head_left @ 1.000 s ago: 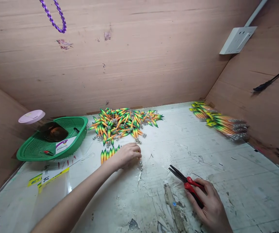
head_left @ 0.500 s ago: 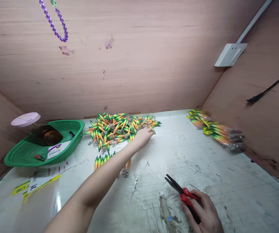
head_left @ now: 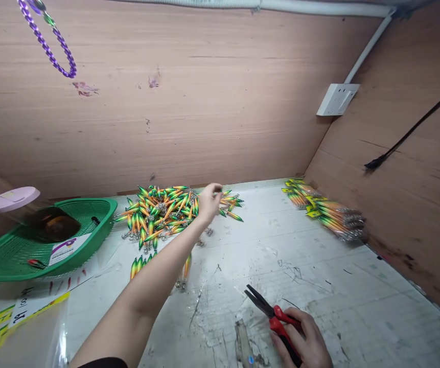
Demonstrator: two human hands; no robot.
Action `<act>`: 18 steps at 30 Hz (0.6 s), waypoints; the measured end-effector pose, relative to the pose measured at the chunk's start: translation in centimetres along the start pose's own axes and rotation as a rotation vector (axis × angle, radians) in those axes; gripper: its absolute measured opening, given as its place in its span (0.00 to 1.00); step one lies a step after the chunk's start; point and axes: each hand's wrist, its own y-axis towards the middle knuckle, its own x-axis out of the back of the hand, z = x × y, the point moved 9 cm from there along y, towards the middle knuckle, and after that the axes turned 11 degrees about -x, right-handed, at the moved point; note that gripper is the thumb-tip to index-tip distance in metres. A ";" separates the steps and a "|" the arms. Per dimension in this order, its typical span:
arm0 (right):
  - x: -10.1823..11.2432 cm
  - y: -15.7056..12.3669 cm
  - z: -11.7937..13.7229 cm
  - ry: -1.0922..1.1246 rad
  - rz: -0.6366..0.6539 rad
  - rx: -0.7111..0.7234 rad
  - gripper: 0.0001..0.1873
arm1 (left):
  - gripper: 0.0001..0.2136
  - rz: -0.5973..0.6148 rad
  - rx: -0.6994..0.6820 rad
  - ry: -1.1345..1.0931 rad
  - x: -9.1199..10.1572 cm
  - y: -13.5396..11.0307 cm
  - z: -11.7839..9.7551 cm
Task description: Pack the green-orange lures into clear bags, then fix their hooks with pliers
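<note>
My left hand [head_left: 208,203] reaches over the right part of a heap of fishing lures [head_left: 143,217], green, yellow and orange with metal hooks. Its fingers are curled, and whatever they pinch is hidden. A few lures [head_left: 232,204] lie just right of the hand. Below the heap, a row of lures [head_left: 139,265] is partly covered by my left forearm. Closed around the red and black handles, my right hand [head_left: 306,342] holds pliers [head_left: 277,314] low over the table, their long jaws slightly apart and pointing up and left.
At the left a green basket [head_left: 107,217] holds a jar with a pink lid [head_left: 13,198]. Plastic packaging with yellow labels [head_left: 33,312] lies in front of it. Bagged lures [head_left: 330,212] are stacked by the right wall. A white socket [head_left: 338,99] and a black cable [head_left: 415,125] are on the walls.
My left hand has lifted slightly and shifted back over the heap, away from the lures at its right edge. The view has turned right and up; the right hand keeps the pliers.
</note>
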 end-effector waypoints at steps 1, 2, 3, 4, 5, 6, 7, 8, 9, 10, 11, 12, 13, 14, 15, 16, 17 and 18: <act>0.0 0.1 0.0 -0.003 0.009 0.003 0.06 | 0.16 -0.070 0.041 -0.033 1.2 0.0 0.5; 0.1 0.1 0.0 -0.005 0.013 -0.003 0.06 | 0.16 -0.126 0.076 -0.069 2.2 -0.1 0.9; 0.1 0.2 0.1 -0.007 0.016 -0.011 0.06 | 0.17 -0.169 0.105 -0.109 3.0 -0.3 1.2; 0.1 0.3 0.2 -0.004 0.017 -0.020 0.07 | 0.16 -0.195 0.129 -0.151 3.6 -0.4 1.4; 0.1 0.3 0.3 0.003 0.013 -0.035 0.07 | 0.16 -0.205 0.149 -0.195 3.8 -0.6 1.6; 0.2 0.4 0.4 0.013 0.004 -0.054 0.08 | 0.16 -0.199 0.168 -0.241 3.9 -0.7 1.6; 0.3 0.4 0.4 0.024 -0.008 -0.076 0.09 | 0.16 -0.185 0.187 -0.287 3.7 -0.9 1.6; 0.4 0.4 0.5 0.035 -0.022 -0.096 0.10 | 0.15 -0.168 0.209 -0.332 3.5 -1.0 1.6; 0.5 0.5 0.5 0.044 -0.033 -0.113 0.11 | 0.15 -0.152 0.233 -0.377 3.2 -1.0 1.5; 0.5 0.5 0.5 0.050 -0.041 -0.125 0.11 | 0.15 -0.140 0.260 -0.423 3.0 -1.1 1.4; 0.5 0.5 0.5 0.050 -0.039 -0.127 0.11 | 0.14 -0.132 0.288 -0.469 2.8 -1.2 1.1; 0.5 0.5 0.6 0.048 -0.033 -0.117 0.10 | 0.13 -0.128 0.316 -0.518 2.6 -1.4 0.8; 0.6 0.6 0.7 0.041 -0.026 -0.099 0.09 | 0.12 -0.122 0.344 -0.572 2.5 -1.6 0.3; 0.6 0.6 0.7 0.033 -0.017 -0.081 0.08 | 0.11 -0.110 0.372 -0.633 2.4 -2.0 -0.4; 0.7 0.6 0.8 0.028 -0.011 -0.063 0.07 | 0.10 -0.095 0.401 -0.698 2.4 -2.6 -1.2; 0.7 0.7 0.8 0.027 -0.003 -0.056 0.07 | 0.10 -0.074 0.432 -0.765 2.4 -3.4 -2.1; 0.8 0.8 0.8 0.034 0.006 -0.061 0.07 | 0.10 -0.045 0.463 -0.832 2.3 -4.4 -3.2; 0.9 0.8 0.7 0.051 0.006 -0.079 0.07 | 0.10 -0.011 0.495 -0.896 2.3 -5.5 -4.3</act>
